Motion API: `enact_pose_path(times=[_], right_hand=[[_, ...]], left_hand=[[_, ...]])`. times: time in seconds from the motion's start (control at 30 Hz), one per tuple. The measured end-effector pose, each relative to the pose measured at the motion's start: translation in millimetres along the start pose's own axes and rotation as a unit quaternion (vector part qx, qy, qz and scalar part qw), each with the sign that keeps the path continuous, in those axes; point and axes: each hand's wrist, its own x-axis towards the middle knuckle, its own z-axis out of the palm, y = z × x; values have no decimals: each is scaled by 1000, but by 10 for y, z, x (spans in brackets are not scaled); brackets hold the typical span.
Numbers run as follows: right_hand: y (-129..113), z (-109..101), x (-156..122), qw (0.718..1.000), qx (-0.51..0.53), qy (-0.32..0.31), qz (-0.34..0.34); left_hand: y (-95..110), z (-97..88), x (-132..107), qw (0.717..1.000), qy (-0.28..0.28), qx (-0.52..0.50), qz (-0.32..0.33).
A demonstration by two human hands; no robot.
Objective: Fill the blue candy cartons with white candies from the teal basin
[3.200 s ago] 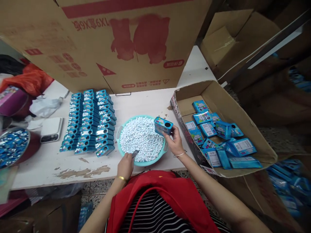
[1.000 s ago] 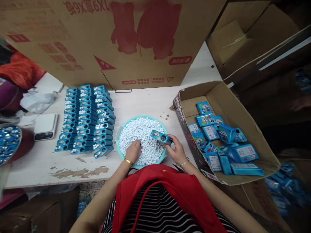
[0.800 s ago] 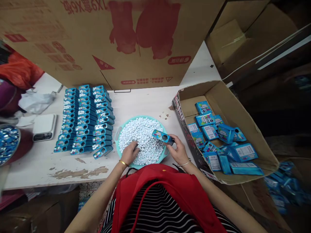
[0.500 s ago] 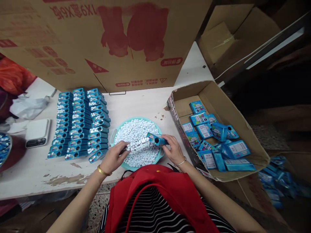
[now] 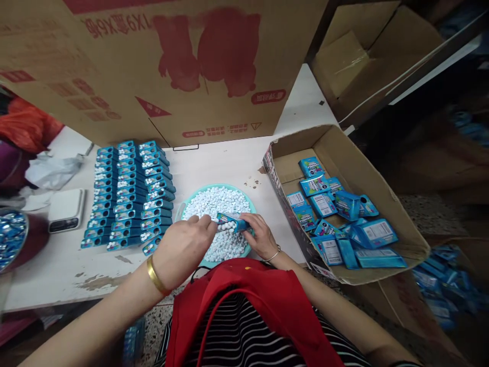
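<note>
My right hand (image 5: 262,235) is closed round the right end of a small blue candy box (image 5: 228,218), held sideways over a bowl. White candies show along the near side of that box. My left hand (image 5: 187,244), back turned up, has its fingers curled in at the box's left end; the fingertips are hidden, so what they grip is not visible. Under both hands is the mint-green bowl (image 5: 252,206), full of small white candies (image 5: 216,198).
Rows of blue boxes (image 5: 132,196), many with candies on top, stand at left near a white scale (image 5: 68,210). An open carton (image 5: 410,252) of blue boxes is at right. A large cardboard box (image 5: 229,117) stands behind, a metal pot (image 5: 32,239) far left.
My left hand has come up out of the candies to the left end of the box and turned its back upward. The box has shifted left and turned over, with my right hand still on it.
</note>
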Motion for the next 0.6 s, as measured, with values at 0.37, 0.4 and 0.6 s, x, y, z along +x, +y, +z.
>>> enact_pose_path(times=[0.37, 0.4, 0.6], right_hand=[[101, -116, -68, 997, 12, 33, 72], [114, -143, -72, 996, 10, 41, 83], [176, -194, -88, 990, 11, 65, 127]], left_hand=[[-554, 1062, -312, 984, -22, -53, -171], [-563, 1279, -294, 980, -41, -74, -182], [-197, 2108, 179, 961, 0, -194, -197]])
